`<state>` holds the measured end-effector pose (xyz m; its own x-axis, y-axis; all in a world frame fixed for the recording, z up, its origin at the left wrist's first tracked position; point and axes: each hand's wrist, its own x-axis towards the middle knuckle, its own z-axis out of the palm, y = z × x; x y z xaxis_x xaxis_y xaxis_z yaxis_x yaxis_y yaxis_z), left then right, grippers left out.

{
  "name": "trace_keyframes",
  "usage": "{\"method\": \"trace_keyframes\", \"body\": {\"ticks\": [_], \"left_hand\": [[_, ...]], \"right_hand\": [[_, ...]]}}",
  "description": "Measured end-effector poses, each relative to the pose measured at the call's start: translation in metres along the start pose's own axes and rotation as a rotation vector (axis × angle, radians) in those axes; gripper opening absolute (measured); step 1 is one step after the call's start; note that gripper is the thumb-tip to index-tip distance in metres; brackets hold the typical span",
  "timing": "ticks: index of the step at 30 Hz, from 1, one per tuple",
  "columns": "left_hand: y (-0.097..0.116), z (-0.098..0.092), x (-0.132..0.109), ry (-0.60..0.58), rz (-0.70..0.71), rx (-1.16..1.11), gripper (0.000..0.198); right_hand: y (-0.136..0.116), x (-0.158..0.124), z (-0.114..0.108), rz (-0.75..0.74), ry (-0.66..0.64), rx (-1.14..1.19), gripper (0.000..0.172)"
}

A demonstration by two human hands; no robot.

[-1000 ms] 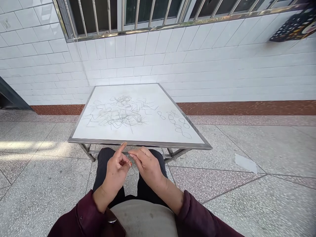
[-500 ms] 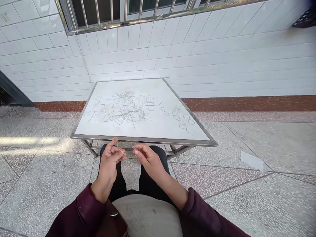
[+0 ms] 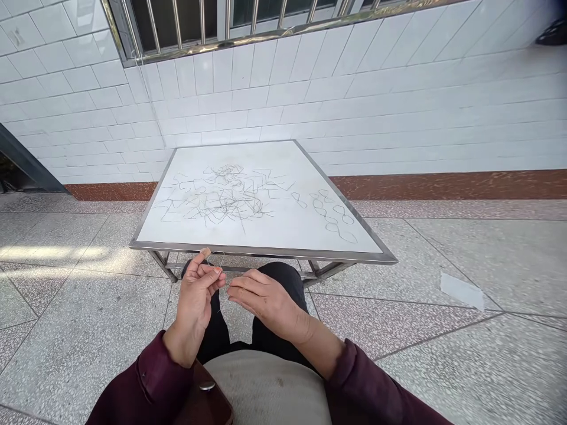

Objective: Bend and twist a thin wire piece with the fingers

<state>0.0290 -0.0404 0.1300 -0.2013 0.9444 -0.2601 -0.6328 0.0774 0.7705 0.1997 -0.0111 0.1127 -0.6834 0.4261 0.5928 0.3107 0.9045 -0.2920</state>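
Observation:
My left hand point(image 3: 196, 298) is in front of the table's near edge, above my lap. Its thumb and fingers pinch a thin wire point(image 3: 223, 258), bent into a small loop that rises above the fingertips. Just right of it is my right hand point(image 3: 268, 302), back turned up, fingers pressed together and curved; its thumb and whatever it may grip are hidden. Beyond both hands, a tangle of thin wires point(image 3: 228, 200) lies on the white tabletop point(image 3: 274, 236). Several wires bent into double loops point(image 3: 332, 226) lie apart at its right side.
The table has a metal rim point(image 3: 261, 251) and metal legs, and stands by a white tiled wall point(image 3: 398, 118) with a barred window point(image 3: 230, 23). My knees are under its near edge. A white strip point(image 3: 462, 290) lies on the floor at right.
My right hand has turned so its back faces up and moved slightly down and left, its fingers now pressed together. My left hand keeps its pinch on the wire, whose loop shows more clearly.

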Motion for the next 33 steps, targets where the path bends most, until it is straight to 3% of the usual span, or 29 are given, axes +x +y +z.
{"method": "trace_keyframes", "body": {"ticks": [3, 6, 11, 18, 26, 33], "left_hand": [[-0.001, 0.002, -0.003, 0.009, 0.022, -0.017, 0.057], [-0.003, 0.003, -0.005, 0.011, 0.056, -0.051, 0.056], [-0.010, 0.004, -0.005, 0.031, 0.109, -0.069, 0.053], [-0.013, 0.012, -0.008, 0.045, 0.139, -0.086, 0.051], [-0.013, 0.016, -0.010, 0.050, 0.113, -0.114, 0.056], [-0.015, 0.019, -0.009, 0.045, 0.097, -0.099, 0.057]], "right_hand": [[-0.001, 0.002, 0.005, -0.006, 0.068, -0.040, 0.007], [-0.002, 0.002, 0.009, 0.009, 0.111, -0.032, 0.008], [-0.005, 0.001, 0.015, 0.183, 0.226, 0.112, 0.003], [-0.016, 0.008, 0.017, 0.405, 0.305, 0.290, 0.019], [-0.016, 0.010, 0.018, 0.491, 0.356, 0.322, 0.023], [-0.014, 0.009, 0.020, 0.479, 0.337, 0.239, 0.020]]}}
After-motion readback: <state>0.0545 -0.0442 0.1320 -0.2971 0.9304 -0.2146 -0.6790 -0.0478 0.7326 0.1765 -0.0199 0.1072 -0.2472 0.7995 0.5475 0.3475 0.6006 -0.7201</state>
